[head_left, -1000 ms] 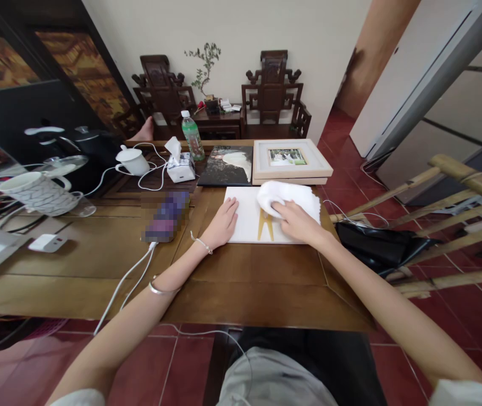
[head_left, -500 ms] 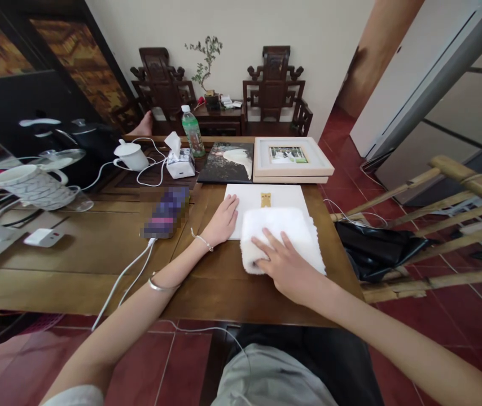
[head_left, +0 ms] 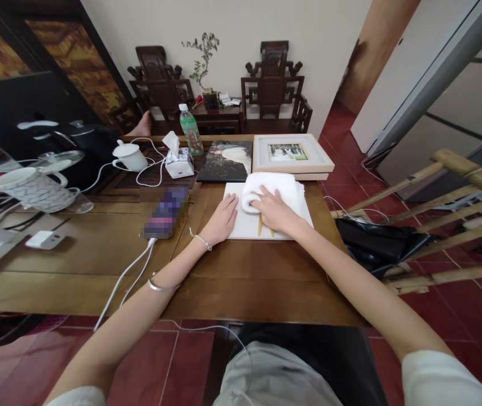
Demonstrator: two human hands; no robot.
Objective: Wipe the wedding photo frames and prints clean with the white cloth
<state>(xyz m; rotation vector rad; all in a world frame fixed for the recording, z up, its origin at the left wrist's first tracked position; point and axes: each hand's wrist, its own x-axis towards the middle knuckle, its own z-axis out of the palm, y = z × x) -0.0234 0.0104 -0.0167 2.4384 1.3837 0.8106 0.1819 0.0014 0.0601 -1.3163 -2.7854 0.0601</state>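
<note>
My left hand lies flat, fingers stretched out, on the left edge of a white board. Under my right hand is a folded, fluffy white towel; my fingers are spread over its top and the thumb side presses into its near fold. The towel covers the far part of the board. Yellowish-brown strips of a picture show on the board just below the towel; the rest of that picture is hidden.
Behind the board lie a dark picture panel and stacked pale frames. A phone with a cable, tissue box, green bottle, lidded cup and patterned mug stand left. A bamboo rack is at right.
My right hand has pushed the towel away from me, from the board's near edge to its far part. The strips near the bottom are now uncovered. My left hand stays in place.
</note>
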